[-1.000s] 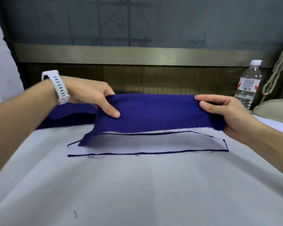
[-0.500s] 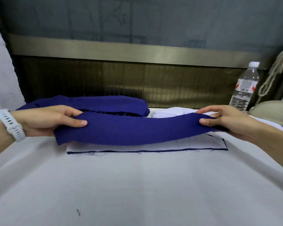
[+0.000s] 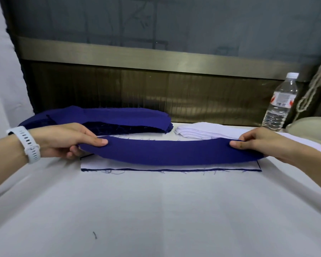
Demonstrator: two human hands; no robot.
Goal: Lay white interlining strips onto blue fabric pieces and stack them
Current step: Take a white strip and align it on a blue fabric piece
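The left hand [image 3: 63, 140] and the right hand [image 3: 258, 143] each hold one end of a long blue piece [image 3: 170, 153]. On each side the thumb lies on top and the other fingers go under, so both hands are pinched tight on the cloth. The hands are far apart. That pulls the blue piece long, so it will not fold or bunch up. The middle sags a little, like a smile.

The blue piece hangs just above a white strip [image 3: 156, 166] that lies flat on the table [image 3: 156, 210]. A thin dark blue edge peeks out along the front and ends of the white strip, so there is blue cloth under it. I cannot tell how many layers are in that stack, because it is so flat. The blue piece is held right over it, I think so it can come down with its edges lined up.

At the back of the table is a pile of blue pieces [image 3: 119, 117]. Just beside it, on the right, is a pile of white strips [image 3: 198, 132]. They sit close, so both are easy to reach. A water bottle [image 3: 280, 102] stands far off on the right, out of the way.

The next job, I think, is to lay the blue piece down flat, then put a white strip on it.
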